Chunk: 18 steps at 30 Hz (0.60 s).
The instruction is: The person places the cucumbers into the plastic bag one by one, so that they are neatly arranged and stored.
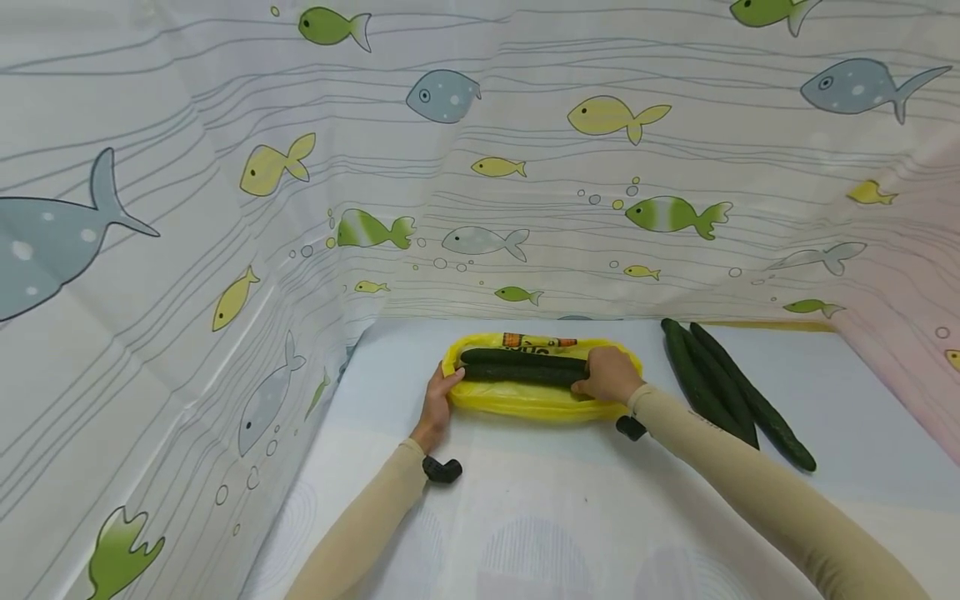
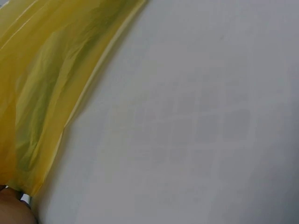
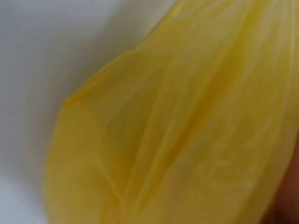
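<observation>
A yellow plastic bag lies with its mouth spread wide on the white table. Two long dark green cucumbers rest side by side in it. At the bag's left end my left hand holds the rim, thumb over the edge by the cucumber tips. My right hand reaches into the right end and grips the near cucumber's end; whether it also holds the far one is hidden. The left wrist view has the bag's side and a bit of hand; yellow film fills most of the right wrist view.
Several more cucumbers lie slanting on the table right of the bag, partly behind the right forearm. A fish-patterned sheet walls the table at the back and left. A pinkish sheet hangs at the right.
</observation>
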Available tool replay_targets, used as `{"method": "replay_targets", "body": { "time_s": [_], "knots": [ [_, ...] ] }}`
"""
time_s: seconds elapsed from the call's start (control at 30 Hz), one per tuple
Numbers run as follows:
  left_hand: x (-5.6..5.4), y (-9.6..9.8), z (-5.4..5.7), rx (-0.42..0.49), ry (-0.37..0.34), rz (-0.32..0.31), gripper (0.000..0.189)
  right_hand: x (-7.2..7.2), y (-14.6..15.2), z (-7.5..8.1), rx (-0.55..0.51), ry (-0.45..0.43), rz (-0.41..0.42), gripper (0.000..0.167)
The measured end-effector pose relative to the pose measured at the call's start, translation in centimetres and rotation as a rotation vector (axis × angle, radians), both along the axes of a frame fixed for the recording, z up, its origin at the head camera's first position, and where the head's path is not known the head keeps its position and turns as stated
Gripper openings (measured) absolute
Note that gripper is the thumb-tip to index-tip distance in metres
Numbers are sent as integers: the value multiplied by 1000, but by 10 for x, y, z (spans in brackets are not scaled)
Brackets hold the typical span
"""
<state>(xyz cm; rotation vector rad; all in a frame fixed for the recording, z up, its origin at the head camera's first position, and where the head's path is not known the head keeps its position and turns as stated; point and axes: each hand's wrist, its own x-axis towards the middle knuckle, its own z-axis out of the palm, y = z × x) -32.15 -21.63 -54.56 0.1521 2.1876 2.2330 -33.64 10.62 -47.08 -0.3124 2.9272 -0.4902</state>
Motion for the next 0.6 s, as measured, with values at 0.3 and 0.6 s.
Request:
{"method": "replay_targets", "body": {
  "time_s": [0.3,0.6],
  "knots": [
    [-1,-1,-3,18,5,-12,70,-2,-3,-11,111,28,7,40],
    [-3,-2,-4,2,8,-13,71,-1,-4,-10,109,-11,7,39]
  ]
}}
